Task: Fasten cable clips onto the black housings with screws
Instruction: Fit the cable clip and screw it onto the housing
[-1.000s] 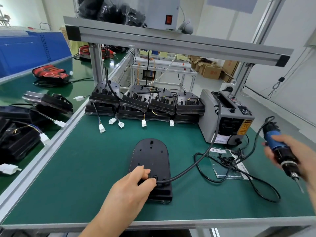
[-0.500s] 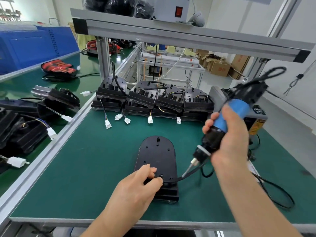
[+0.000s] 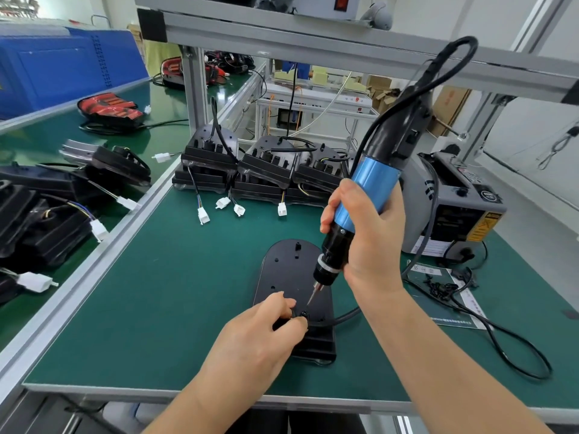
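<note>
cable clip [image 3: 303, 314] between left fingers [image 3: 283, 303], on housing [image 3: 288, 270]

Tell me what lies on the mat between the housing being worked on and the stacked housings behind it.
In the head view, bare green mat, except white connectors on wires lying just before the stacked housings; none reach the near housing.

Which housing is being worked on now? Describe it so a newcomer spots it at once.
Start at the green mat that holds the grey tape dispenser. Near its front edge lies one black housing, where the left hand pinches a cable clip under the blue screwdriver held by the right hand. Unlike the housings stacked along the back, it lies flat and alone.
</note>
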Demonstrator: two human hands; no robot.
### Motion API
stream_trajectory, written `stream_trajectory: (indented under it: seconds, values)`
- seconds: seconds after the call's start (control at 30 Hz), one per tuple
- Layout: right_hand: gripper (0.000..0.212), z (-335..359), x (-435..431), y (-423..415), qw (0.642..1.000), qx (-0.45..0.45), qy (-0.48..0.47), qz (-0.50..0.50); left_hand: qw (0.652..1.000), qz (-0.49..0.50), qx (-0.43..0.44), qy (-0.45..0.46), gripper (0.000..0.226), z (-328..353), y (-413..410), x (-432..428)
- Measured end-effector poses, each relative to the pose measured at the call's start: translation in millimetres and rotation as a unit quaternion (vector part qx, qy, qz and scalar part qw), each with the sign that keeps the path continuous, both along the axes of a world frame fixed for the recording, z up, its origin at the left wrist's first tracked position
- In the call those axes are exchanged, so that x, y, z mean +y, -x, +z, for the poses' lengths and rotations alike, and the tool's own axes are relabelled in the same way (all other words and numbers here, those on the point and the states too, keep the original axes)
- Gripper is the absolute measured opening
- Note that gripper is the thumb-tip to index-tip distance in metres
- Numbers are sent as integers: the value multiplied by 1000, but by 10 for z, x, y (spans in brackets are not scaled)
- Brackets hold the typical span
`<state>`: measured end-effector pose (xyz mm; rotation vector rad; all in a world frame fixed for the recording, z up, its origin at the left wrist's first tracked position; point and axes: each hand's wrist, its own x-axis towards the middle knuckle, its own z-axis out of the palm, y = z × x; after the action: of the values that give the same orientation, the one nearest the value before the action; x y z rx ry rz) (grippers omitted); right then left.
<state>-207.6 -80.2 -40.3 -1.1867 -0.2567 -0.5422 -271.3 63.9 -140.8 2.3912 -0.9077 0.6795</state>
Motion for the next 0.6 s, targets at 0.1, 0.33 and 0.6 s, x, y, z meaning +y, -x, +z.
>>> stream_trajectory:
  seconds: [0.1,0.33,0.6]
  values:
    - [24,-27,0,4,1000,-2,6,4,1000,0,5,-1,29,9,2,-2]
    - [18,-42,10,10,1000,2,4,7,1000,0,6,-2,27,28,15,-2]
    - [18,-28,18,20,1000,4,5,18,1000,-2,9,3,26,40,17,-5]
